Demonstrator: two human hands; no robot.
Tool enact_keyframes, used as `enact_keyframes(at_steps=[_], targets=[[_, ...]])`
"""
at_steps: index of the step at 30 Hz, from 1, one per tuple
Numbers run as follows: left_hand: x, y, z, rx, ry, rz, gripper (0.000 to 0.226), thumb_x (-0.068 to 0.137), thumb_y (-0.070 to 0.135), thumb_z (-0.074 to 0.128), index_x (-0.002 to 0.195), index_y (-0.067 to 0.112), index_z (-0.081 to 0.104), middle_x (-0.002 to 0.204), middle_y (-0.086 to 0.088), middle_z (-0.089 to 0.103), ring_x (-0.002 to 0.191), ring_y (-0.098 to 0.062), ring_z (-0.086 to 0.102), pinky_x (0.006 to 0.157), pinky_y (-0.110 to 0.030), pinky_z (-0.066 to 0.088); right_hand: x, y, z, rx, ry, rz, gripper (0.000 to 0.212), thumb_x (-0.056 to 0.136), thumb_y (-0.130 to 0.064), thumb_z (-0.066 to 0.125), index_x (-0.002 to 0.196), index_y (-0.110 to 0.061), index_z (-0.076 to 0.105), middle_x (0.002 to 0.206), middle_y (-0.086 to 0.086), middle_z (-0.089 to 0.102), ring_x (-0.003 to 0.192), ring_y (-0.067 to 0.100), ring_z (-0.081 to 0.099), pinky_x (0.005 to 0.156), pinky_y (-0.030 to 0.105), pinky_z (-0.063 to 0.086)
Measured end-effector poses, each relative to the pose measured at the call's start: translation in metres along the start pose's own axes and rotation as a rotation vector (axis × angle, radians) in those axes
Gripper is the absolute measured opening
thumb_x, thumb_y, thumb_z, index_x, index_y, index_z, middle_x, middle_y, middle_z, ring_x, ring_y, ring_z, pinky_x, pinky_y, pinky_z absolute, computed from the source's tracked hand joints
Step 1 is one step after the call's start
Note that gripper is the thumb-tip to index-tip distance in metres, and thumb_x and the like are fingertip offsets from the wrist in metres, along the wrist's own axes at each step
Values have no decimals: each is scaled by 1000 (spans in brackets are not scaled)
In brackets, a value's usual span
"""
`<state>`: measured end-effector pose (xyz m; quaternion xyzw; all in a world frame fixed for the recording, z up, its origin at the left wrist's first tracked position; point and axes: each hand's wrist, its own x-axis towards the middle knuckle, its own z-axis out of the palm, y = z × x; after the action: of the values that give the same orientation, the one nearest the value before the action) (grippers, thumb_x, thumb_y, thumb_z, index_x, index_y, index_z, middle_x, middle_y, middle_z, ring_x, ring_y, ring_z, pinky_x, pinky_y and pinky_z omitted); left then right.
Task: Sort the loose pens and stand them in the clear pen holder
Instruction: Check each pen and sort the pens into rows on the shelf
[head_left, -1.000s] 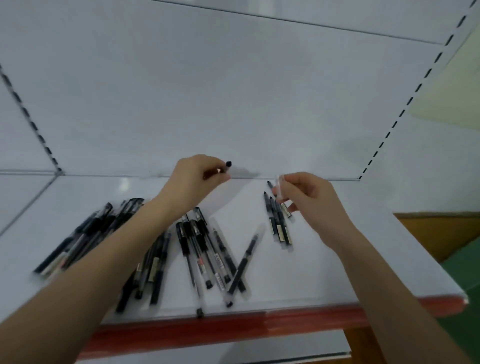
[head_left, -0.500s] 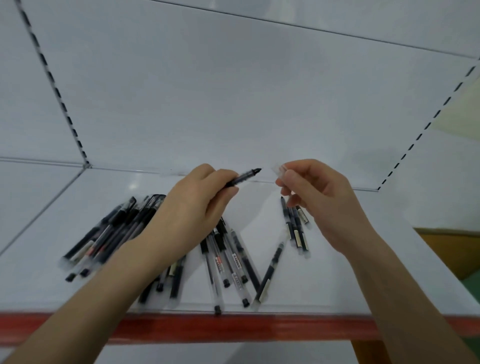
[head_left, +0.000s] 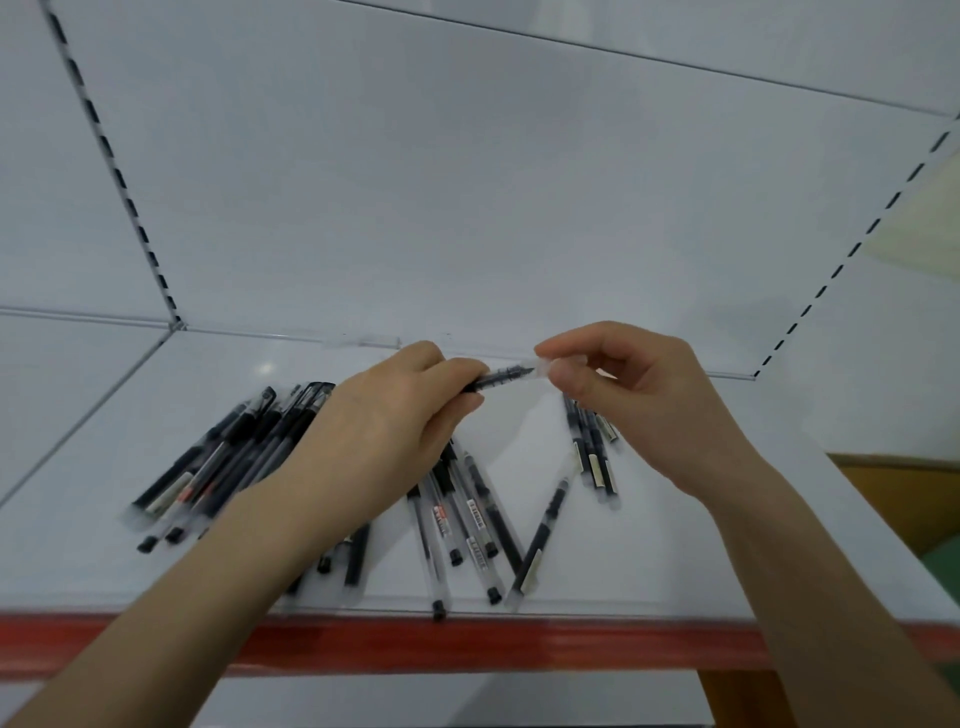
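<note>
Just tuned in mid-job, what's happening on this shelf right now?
A person is working on one pen above the shelf. The left hand grips a black pen, and the right hand pinches a clear cap right at the pen's tip, apparently capping it. The other loose pens lie in rough groups on the white shelf. No pen holder is in view, and no pen stands upright.

Shelf: glossy white shelf board (head_left: 675, 561) with a red front strip (head_left: 467, 644).
Back: plain white panel (head_left: 415, 208) between black-slotted uprights (head_left: 119, 176).
</note>
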<state>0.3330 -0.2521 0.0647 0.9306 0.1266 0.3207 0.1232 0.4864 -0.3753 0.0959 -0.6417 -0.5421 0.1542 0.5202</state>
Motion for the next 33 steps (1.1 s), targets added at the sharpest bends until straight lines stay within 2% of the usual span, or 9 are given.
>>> enact_keyframes(at_steps=[9, 14, 16, 18, 21, 24, 26, 28, 33], targets=[[-2, 6, 12, -42, -6, 39, 37, 85, 30, 37, 92, 9, 66, 63, 1, 57, 53, -19, 53, 45, -32, 42, -3, 9, 3, 25, -28, 62, 19, 83, -6, 63, 78, -24, 68, 60, -15, 61, 59, 1, 55, 62, 14, 46], [-10, 17, 33, -194, 12, -174, 30, 83, 34, 45, 78, 10, 64, 53, 2, 51, 53, -15, 47, 52, -25, 36, -2, 22, 1, 205, 36, 212, 12, 86, -10, 60, 90, -20, 66, 70, -6, 70, 67, 5, 64, 62, 18, 52], [-15, 10, 39, -121, 31, -258, 31, 83, 36, 45, 68, 13, 60, 55, 1, 52, 54, -17, 49, 51, -28, 35, 2, 39, -5, 88, 169, 264, 8, 86, -12, 61, 87, -19, 65, 68, -7, 69, 64, 4, 63, 62, 19, 51], [-21, -2, 41, 6, 24, -352, 34, 88, 34, 50, 58, 18, 48, 58, 3, 44, 54, -16, 43, 47, -23, 27, 5, 58, -12, -219, 244, 305, 6, 85, -15, 61, 82, -16, 65, 70, -7, 66, 66, 7, 60, 65, 17, 47], [-28, -13, 40, 179, -80, -483, 28, 92, 34, 46, 76, 13, 57, 71, 0, 54, 62, -16, 50, 51, -25, 35, 8, 78, -12, -524, 126, 367, 10, 85, -16, 59, 80, -10, 65, 73, -1, 62, 63, 6, 53, 56, 6, 38], [-29, -12, 39, 284, -193, -547, 31, 94, 40, 42, 101, 13, 55, 93, -4, 64, 86, -25, 60, 67, -32, 46, 16, 85, -2, -674, 9, 413, 18, 84, -14, 58, 76, 1, 63, 74, 10, 60, 63, 18, 54, 59, 20, 42], [-32, -12, 38, 321, -225, -555, 32, 93, 43, 41, 104, 14, 51, 95, -3, 63, 90, -25, 59, 68, -31, 44, 24, 84, 2, -774, -63, 438, 30, 82, -14, 59, 57, -2, 48, 58, 12, 47, 55, 22, 45, 54, 30, 35], [-34, -12, 37, 317, -235, -558, 33, 93, 45, 41, 103, 15, 50, 91, -1, 62, 87, -23, 59, 66, -30, 44, 31, 82, 7, -827, -127, 467, 42, 81, -13, 59, 51, -10, 30, 49, 5, 30, 46, 17, 30, 46, 27, 24], [-31, -18, 28, 248, -191, -566, 29, 93, 38, 45, 96, 12, 56, 90, -4, 65, 86, -25, 59, 69, -33, 47, 39, 83, 20, -848, -170, 477, 37, 82, -8, 56, 53, -10, 34, 51, 6, 35, 46, 17, 33, 45, 24, 24]])
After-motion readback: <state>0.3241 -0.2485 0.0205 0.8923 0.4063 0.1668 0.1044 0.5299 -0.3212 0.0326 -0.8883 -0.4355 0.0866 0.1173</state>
